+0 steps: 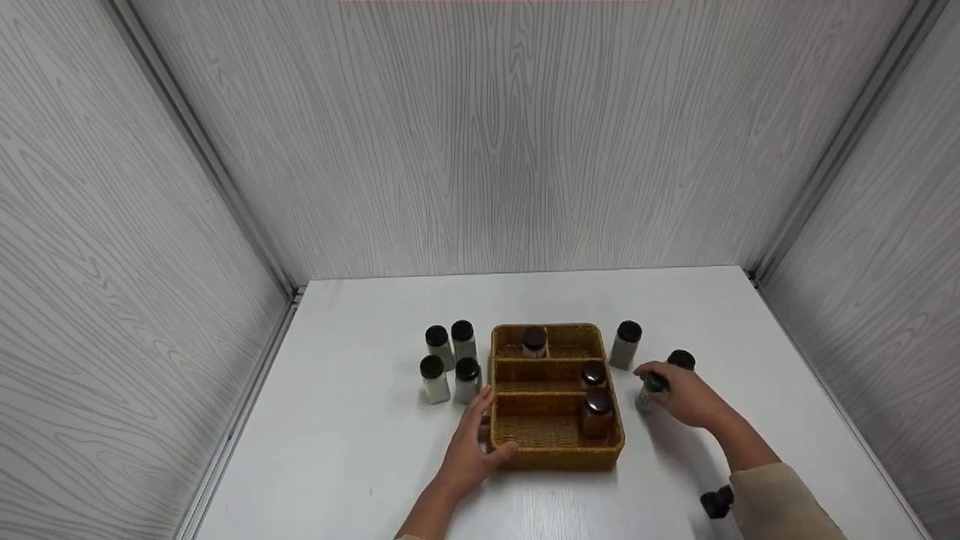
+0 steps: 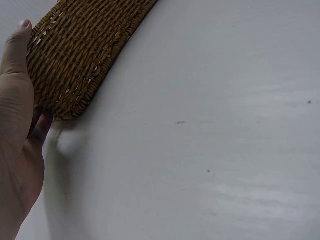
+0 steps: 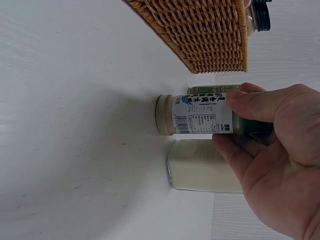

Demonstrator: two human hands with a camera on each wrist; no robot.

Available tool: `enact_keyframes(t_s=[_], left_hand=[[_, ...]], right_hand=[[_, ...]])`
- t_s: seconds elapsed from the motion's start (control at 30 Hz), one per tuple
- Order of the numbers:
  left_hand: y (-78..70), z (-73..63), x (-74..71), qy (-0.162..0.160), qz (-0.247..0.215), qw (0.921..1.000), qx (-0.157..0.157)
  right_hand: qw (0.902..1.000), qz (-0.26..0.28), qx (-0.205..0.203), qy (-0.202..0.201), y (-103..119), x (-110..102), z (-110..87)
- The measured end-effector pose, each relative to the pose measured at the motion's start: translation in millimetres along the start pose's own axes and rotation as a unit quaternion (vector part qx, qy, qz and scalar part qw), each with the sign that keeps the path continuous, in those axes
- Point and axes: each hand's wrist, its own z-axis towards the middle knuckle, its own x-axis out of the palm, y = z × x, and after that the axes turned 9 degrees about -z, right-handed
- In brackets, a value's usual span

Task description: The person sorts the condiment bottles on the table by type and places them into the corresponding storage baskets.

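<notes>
A brown wicker basket [image 1: 555, 459] with several compartments stands on the white table. My left hand [image 1: 466, 454] holds its near left corner, thumb on the front side and fingers along the left wall. In the left wrist view, the thumb lies against the woven wall [image 2: 80, 55]. To the right of the basket, my right hand [image 1: 686, 396] grips a seasoning bottle [image 3: 200, 115] by its green upper part. That bottle has a white printed label and a tan base; it is upright in the head view. Beside it is a clear jar [image 3: 200, 167] with pale contents.
Inside the basket are dark-lidded jars: one at the back [image 1: 534, 341], one in the middle row [image 1: 592, 374], one in front [image 1: 597, 420]. Several black-capped jars [image 1: 435, 381] stand left of it. Another jar [image 1: 625, 346] stands right of its back corner.
</notes>
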Motion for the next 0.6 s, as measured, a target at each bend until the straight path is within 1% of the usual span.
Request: enact_keyframes(t_s=[0.2,0.4,0.5,0.6], left_hand=[[1.6,-0.8,0.7,0.000,0.004,1.0000,0.005],[0.7,-0.5,0.9,0.003,-0.006,1.0000,-0.005],[0.0,0.0,0.5,0.006,-0.014,0.9999,-0.009],[0.2,0.4,-0.1,0.006,-0.013,0.9999,-0.005]], right_hand=[[1.0000,0.004,0.004,0.004,-1.4,0.2,-1.7],[0.9999,0.006,0.007,0.010,-1.2,-0.7,-2.0],[0.9994,0.018,0.021,0.019,0.4,-1.6,-1.1],[0.9985,0.031,0.037,0.026,2.2,-2.7,-0.3]])
